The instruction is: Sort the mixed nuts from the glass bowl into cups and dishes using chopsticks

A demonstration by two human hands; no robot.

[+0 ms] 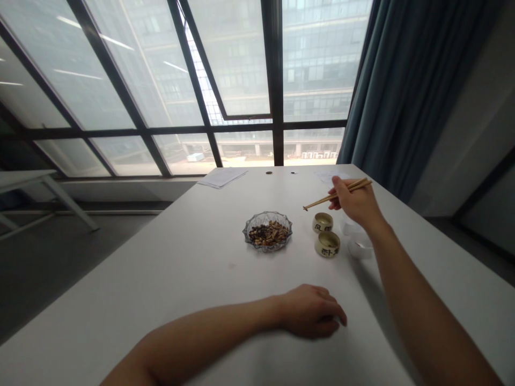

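Note:
My right hand (352, 201) is closed around a pair of wooden chopsticks (322, 201), held over the table and pointing left. A small brown bit shows at their tips; I cannot tell whether it is a seed. Below the tips stand two small pale green cups with dark characters, the far cup (323, 222) and the near cup (327, 245). Left of them is a clear glass bowl (267, 248) with mixed seeds or nuts (271, 233). Resting on the table nearer me, my left hand (311, 311) is empty, its fingers loosely bent and apart.
Clear plastic containers (360, 246) stand right of the cups, partly behind my right forearm. White papers (222, 177) lie at the far left of the white table (181, 257). Two small dark spots mark the far edge. Windows and a blue curtain (396, 96) are beyond.

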